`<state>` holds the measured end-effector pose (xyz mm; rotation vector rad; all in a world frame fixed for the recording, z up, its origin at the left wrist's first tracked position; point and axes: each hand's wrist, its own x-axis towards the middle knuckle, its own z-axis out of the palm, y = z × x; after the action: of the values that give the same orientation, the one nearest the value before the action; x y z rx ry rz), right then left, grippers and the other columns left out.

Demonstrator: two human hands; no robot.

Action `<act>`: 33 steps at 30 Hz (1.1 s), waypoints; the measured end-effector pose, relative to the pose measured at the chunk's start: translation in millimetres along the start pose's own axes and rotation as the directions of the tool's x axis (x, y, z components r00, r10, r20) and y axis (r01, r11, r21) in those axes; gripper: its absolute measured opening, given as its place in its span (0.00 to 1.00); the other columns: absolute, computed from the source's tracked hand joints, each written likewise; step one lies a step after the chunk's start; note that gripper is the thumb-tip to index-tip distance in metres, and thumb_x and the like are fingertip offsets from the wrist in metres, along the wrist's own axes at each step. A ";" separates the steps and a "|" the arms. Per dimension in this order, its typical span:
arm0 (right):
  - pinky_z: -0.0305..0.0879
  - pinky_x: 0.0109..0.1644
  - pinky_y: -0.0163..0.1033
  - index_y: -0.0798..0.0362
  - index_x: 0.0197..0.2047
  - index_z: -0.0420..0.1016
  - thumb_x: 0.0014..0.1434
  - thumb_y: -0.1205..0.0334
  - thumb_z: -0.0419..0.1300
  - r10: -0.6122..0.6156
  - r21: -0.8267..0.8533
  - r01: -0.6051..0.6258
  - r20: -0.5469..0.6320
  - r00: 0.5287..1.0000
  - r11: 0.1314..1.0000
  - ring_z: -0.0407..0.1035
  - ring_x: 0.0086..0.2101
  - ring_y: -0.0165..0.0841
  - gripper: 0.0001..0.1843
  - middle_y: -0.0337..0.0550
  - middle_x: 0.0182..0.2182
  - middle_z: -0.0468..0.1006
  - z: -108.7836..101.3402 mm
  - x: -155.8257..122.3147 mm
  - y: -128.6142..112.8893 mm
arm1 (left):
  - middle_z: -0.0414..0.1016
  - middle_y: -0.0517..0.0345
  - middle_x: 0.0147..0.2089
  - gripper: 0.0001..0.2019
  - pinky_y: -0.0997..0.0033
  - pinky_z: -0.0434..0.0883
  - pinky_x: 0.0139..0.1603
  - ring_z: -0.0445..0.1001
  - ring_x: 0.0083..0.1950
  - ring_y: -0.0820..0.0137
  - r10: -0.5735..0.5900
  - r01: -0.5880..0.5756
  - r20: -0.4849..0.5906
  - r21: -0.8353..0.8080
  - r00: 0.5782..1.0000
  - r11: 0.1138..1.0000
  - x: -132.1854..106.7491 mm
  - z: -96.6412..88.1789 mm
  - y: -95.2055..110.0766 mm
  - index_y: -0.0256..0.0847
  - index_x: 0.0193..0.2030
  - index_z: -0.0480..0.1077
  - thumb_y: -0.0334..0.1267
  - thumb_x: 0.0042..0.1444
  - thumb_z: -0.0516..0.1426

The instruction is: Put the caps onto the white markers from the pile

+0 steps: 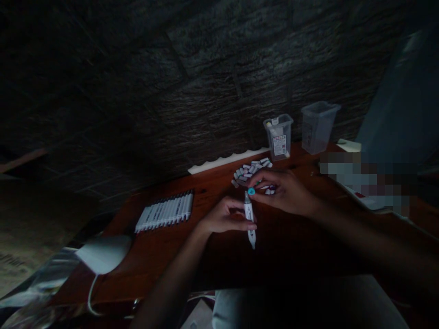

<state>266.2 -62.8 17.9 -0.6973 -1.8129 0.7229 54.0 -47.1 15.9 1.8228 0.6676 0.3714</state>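
Note:
My left hand (pixel 229 215) is closed around a white marker (pixel 250 219), held nearly upright over the front part of the wooden table. Pinched between the fingertips of my right hand (pixel 283 189) is a marker cap (pixel 251 191) with a turquoise end. The cap is right by the marker's upper tip; whether the two touch I cannot tell. Behind my right hand lies a pile of loose marker caps (pixel 242 173), partly covered by its fingers. To the left, several white markers (pixel 166 211) lie side by side in a row.
Two clear plastic containers stand at the back, one with a label (pixel 279 145), the other (pixel 317 132) to its right. A wavy white strip (pixel 226 161) runs along the wall. At the left edge sits a white lamp-like object (pixel 104 254) with a cord. The room is dim.

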 end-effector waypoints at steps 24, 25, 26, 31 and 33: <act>0.71 0.29 0.34 0.48 0.47 0.71 0.49 0.55 0.69 0.366 0.464 -0.257 -0.161 0.916 0.848 0.75 0.31 0.30 0.22 0.39 0.37 0.80 -6.5 10.4 14.0 | 0.76 0.56 0.31 0.12 0.68 0.76 0.35 0.79 0.30 0.68 -0.106 0.082 -0.077 -0.266 0.991 0.960 2.5 3.0 -9.9 0.34 0.42 0.74 0.39 0.54 0.63; 0.70 0.29 0.34 0.48 0.47 0.71 0.50 0.55 0.68 0.371 0.480 -0.259 -0.153 0.916 0.838 0.74 0.31 0.29 0.22 0.39 0.37 0.80 -7.1 10.4 13.1 | 0.76 0.57 0.30 0.12 0.68 0.76 0.35 0.78 0.30 0.69 -0.109 0.089 -0.068 -0.252 0.992 0.964 2.4 3.6 -9.9 0.34 0.42 0.75 0.39 0.53 0.63; 0.70 0.29 0.33 0.48 0.47 0.71 0.50 0.56 0.68 0.364 0.485 -0.259 -0.136 0.921 0.835 0.74 0.30 0.29 0.21 0.38 0.36 0.80 -7.2 10.1 12.0 | 0.76 0.57 0.30 0.12 0.69 0.75 0.34 0.78 0.29 0.69 -0.111 0.094 -0.060 -0.233 0.992 0.968 2.3 3.9 -9.7 0.34 0.41 0.75 0.39 0.53 0.64; 0.69 0.29 0.33 0.50 0.45 0.74 0.52 0.58 0.67 0.298 0.396 -0.284 0.026 0.954 0.874 0.70 0.27 0.26 0.17 0.38 0.34 0.80 -2.4 7.4 9.5 | 0.76 0.57 0.29 0.13 0.70 0.75 0.33 0.78 0.29 0.69 -0.105 0.087 -0.060 -0.242 0.993 0.966 1.2 3.9 -8.4 0.34 0.43 0.75 0.39 0.52 0.64; 0.68 0.28 0.33 0.51 0.47 0.74 0.55 0.57 0.65 0.274 0.359 -0.271 0.044 0.961 0.893 0.69 0.25 0.25 0.16 0.38 0.34 0.79 -0.5 6.5 10.3 | 0.77 0.56 0.31 0.14 0.67 0.75 0.35 0.78 0.30 0.68 -0.100 0.075 -0.071 -0.292 0.992 0.953 1.6 4.0 -8.6 0.34 0.44 0.74 0.38 0.53 0.64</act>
<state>266.0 -51.3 14.2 -0.7094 -1.5280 1.2054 55.2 -47.2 6.4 1.5008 0.7108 0.4643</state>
